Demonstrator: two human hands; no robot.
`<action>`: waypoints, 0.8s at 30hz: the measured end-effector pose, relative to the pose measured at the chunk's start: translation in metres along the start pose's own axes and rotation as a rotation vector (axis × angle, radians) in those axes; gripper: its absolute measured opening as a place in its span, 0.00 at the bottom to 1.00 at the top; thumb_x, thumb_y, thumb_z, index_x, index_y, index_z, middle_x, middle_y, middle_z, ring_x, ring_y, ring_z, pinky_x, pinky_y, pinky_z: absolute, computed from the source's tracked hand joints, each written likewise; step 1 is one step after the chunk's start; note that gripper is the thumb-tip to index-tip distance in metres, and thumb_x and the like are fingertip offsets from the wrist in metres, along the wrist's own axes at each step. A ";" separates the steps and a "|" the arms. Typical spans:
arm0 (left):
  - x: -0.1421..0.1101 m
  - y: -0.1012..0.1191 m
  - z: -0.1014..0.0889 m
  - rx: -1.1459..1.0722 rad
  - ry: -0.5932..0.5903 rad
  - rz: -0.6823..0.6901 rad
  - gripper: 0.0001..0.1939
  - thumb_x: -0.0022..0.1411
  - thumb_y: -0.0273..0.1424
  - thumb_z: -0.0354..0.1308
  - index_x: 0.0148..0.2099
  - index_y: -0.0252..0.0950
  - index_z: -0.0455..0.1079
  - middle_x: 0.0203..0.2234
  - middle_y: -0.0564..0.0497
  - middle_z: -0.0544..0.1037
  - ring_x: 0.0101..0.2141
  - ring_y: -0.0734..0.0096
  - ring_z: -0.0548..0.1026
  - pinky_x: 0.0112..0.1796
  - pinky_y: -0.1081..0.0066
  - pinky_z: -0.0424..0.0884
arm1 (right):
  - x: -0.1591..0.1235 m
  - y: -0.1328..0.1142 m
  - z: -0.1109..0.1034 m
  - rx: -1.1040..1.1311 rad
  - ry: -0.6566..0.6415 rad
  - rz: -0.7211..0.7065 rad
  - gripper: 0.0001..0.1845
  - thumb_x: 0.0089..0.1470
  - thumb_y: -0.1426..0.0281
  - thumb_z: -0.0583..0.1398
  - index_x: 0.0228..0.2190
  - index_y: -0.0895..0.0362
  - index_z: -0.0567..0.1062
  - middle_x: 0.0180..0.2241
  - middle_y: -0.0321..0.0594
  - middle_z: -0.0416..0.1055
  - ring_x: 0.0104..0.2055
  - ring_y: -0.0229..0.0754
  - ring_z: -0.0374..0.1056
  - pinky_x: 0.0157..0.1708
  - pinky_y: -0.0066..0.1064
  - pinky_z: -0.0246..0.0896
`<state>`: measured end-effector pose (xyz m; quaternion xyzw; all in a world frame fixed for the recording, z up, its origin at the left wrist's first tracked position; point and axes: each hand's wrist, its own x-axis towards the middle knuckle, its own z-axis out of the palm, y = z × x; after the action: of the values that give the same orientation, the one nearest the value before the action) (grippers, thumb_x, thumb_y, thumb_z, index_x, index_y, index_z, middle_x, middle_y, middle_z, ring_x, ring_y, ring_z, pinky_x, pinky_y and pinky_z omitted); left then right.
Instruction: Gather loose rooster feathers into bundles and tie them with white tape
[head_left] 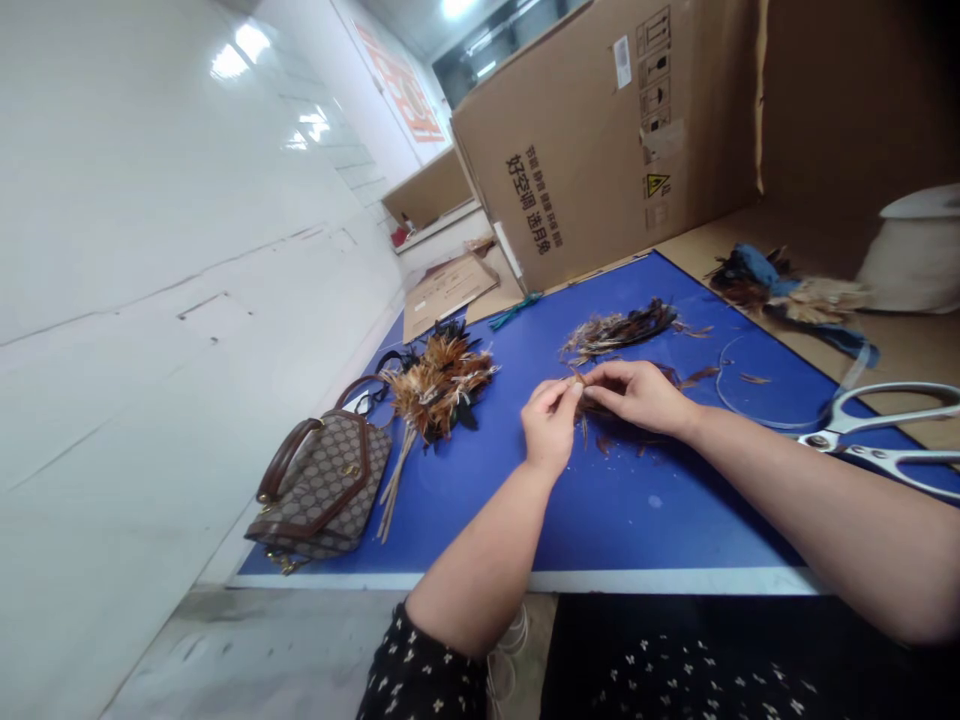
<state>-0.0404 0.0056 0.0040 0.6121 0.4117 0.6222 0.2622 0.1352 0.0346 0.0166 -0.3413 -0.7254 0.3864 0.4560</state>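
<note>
Over the blue counter (600, 520), the left hand (550, 425) and right hand (641, 395), both closed in fingertip pinches, hold a brown feather (578, 378). Feather handling appears in hand; the next move calls for a light, steady pinch. The feather looks thin, partly hidden. Beyond lies a mottled feather pile (622, 330).

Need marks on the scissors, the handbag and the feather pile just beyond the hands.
Scissors (820, 440): head view, on the pivot.
Handbag (326, 482): head view, on the patterned front.
Feather pile (622, 331): head view, mid-pile.
</note>
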 end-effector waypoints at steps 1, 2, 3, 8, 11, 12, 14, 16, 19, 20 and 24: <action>0.000 0.000 0.000 -0.014 -0.001 -0.005 0.12 0.67 0.41 0.67 0.42 0.37 0.83 0.38 0.46 0.83 0.42 0.66 0.80 0.49 0.62 0.75 | 0.000 0.001 0.000 -0.015 -0.003 -0.010 0.16 0.59 0.57 0.64 0.38 0.57 0.82 0.33 0.40 0.80 0.33 0.43 0.73 0.37 0.34 0.70; 0.000 -0.001 0.001 -0.029 -0.002 -0.012 0.12 0.67 0.41 0.67 0.42 0.37 0.83 0.39 0.47 0.83 0.43 0.66 0.80 0.50 0.62 0.75 | 0.000 0.001 0.000 -0.030 -0.007 -0.018 0.16 0.60 0.56 0.64 0.37 0.57 0.82 0.32 0.40 0.80 0.33 0.43 0.72 0.37 0.34 0.69; -0.001 -0.001 0.001 -0.042 -0.003 -0.021 0.12 0.67 0.41 0.67 0.41 0.37 0.83 0.39 0.47 0.83 0.43 0.66 0.80 0.51 0.62 0.75 | -0.001 0.001 0.000 -0.043 -0.013 -0.025 0.17 0.60 0.56 0.63 0.36 0.57 0.82 0.32 0.40 0.80 0.33 0.43 0.72 0.37 0.34 0.69; -0.001 -0.001 0.003 -0.085 -0.003 -0.059 0.12 0.67 0.41 0.67 0.41 0.37 0.82 0.39 0.47 0.82 0.44 0.66 0.80 0.52 0.61 0.75 | -0.001 -0.005 -0.004 -0.071 -0.053 -0.048 0.20 0.63 0.54 0.60 0.29 0.57 0.78 0.26 0.38 0.74 0.30 0.41 0.66 0.34 0.33 0.64; 0.000 -0.001 0.003 -0.096 0.011 -0.094 0.12 0.67 0.41 0.67 0.42 0.37 0.83 0.40 0.46 0.83 0.45 0.65 0.80 0.54 0.61 0.75 | -0.001 -0.008 -0.005 -0.045 -0.075 -0.016 0.24 0.64 0.51 0.59 0.27 0.56 0.76 0.25 0.38 0.72 0.28 0.40 0.64 0.32 0.33 0.63; 0.000 -0.001 0.003 -0.097 0.018 -0.105 0.12 0.66 0.41 0.67 0.43 0.37 0.83 0.41 0.46 0.83 0.45 0.65 0.80 0.54 0.61 0.75 | -0.001 -0.008 -0.005 -0.038 -0.082 -0.001 0.24 0.65 0.50 0.58 0.27 0.56 0.75 0.25 0.38 0.72 0.28 0.40 0.64 0.32 0.33 0.63; 0.000 -0.002 0.003 -0.100 0.034 -0.124 0.13 0.66 0.41 0.67 0.42 0.37 0.83 0.40 0.46 0.83 0.45 0.65 0.80 0.54 0.61 0.75 | -0.001 -0.008 -0.006 -0.034 -0.096 0.016 0.25 0.65 0.50 0.57 0.27 0.56 0.75 0.25 0.38 0.71 0.27 0.40 0.64 0.31 0.33 0.62; 0.000 -0.003 0.003 -0.116 0.051 -0.147 0.12 0.65 0.41 0.68 0.42 0.37 0.84 0.40 0.46 0.84 0.45 0.65 0.80 0.54 0.61 0.75 | 0.000 -0.008 -0.006 -0.040 -0.101 0.022 0.25 0.66 0.50 0.56 0.27 0.56 0.74 0.25 0.38 0.71 0.28 0.40 0.64 0.32 0.33 0.62; 0.001 -0.006 0.003 -0.178 0.089 -0.201 0.12 0.62 0.40 0.71 0.42 0.37 0.84 0.41 0.46 0.85 0.45 0.65 0.81 0.55 0.61 0.74 | 0.000 -0.008 -0.005 -0.045 -0.101 0.019 0.25 0.67 0.51 0.55 0.26 0.55 0.73 0.24 0.37 0.69 0.27 0.39 0.63 0.31 0.32 0.61; 0.001 -0.007 0.004 -0.202 0.099 -0.219 0.12 0.61 0.39 0.72 0.42 0.37 0.84 0.41 0.46 0.85 0.45 0.65 0.81 0.55 0.60 0.74 | 0.000 -0.008 -0.005 -0.044 -0.104 0.018 0.25 0.67 0.51 0.55 0.25 0.55 0.72 0.23 0.36 0.69 0.27 0.39 0.63 0.31 0.32 0.61; 0.000 -0.009 0.004 -0.265 0.072 -0.265 0.13 0.60 0.39 0.73 0.42 0.37 0.85 0.41 0.46 0.85 0.45 0.64 0.81 0.56 0.58 0.74 | -0.002 -0.008 -0.004 -0.061 -0.135 0.000 0.24 0.67 0.53 0.56 0.24 0.54 0.69 0.22 0.35 0.68 0.25 0.38 0.61 0.30 0.32 0.59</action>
<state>-0.0379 0.0114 -0.0041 0.4899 0.4125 0.6524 0.4052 0.1386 0.0301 0.0239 -0.3280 -0.7660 0.3864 0.3954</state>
